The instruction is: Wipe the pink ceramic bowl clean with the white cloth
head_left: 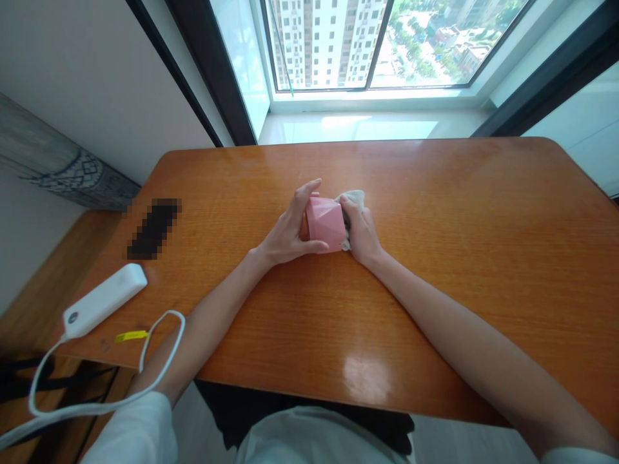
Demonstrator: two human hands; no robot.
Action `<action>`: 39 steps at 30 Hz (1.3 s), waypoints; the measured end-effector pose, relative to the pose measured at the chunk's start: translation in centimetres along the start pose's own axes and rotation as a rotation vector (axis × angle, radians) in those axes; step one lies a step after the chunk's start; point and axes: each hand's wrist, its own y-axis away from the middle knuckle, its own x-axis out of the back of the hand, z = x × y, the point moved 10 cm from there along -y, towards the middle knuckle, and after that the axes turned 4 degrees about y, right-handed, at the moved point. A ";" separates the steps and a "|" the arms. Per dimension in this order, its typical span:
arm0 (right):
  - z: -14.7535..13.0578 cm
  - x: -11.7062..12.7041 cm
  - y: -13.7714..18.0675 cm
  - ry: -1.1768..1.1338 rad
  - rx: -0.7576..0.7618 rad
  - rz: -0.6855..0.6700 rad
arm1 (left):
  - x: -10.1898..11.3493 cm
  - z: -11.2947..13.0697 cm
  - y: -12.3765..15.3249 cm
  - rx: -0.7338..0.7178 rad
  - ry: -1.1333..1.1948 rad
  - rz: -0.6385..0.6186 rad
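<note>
A small pink faceted object (327,224), shaped somewhat like a little pot, is held above or on the middle of the wooden table (435,270). My left hand (291,230) grips it from the left, thumb along the near side and fingers behind the far side. In my right hand (362,233) is a bunched pale grey cloth (355,198), pressed against the right side of the pink object. The right fingertips are hidden behind the cloth and the object.
At the left lies a white power strip (105,299) whose white cable (97,408) loops over my left forearm, with a yellow tag (131,336). Behind it is a pixelated dark object (153,229). A window (367,45) and sill lie beyond the table; a curtain (62,154) hangs left.
</note>
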 end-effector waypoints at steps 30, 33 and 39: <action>-0.3 0.2 0.7 0.060 0.034 0.035 | 0.0 -0.2 0.4 0.119 0.021 0.036; -0.9 0.2 1.3 0.102 0.092 0.048 | -0.4 -1.3 0.6 0.193 0.154 0.027; -2.2 -0.4 2.2 0.179 0.214 0.019 | -1.1 -2.3 1.0 0.230 0.342 0.004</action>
